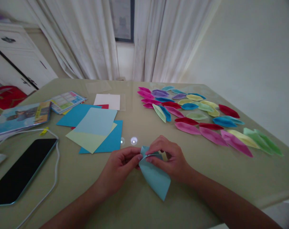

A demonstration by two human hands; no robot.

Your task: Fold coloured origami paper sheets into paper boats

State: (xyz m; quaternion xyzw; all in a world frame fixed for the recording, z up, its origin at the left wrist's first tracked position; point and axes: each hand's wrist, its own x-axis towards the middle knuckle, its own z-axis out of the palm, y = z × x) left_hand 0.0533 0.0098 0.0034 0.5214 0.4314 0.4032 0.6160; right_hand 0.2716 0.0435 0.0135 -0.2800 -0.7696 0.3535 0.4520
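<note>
My left hand (120,165) and my right hand (169,159) both pinch a light blue folded paper (156,179) low on the table, near the front edge. The paper is a pointed, boat-like shape whose tip points toward me. My fingers are closed on its upper end, where a fold stands up between them. A loose stack of square paper sheets (94,128) in blue, light blue and pale yellow lies just beyond my left hand.
Several finished folded paper boats (197,116) in pink, red, blue, green, yellow and purple cover the right half of the beige table (87,190). A dark tablet (23,168) with a white cable (54,171) lies at the left; booklets (20,116) behind it.
</note>
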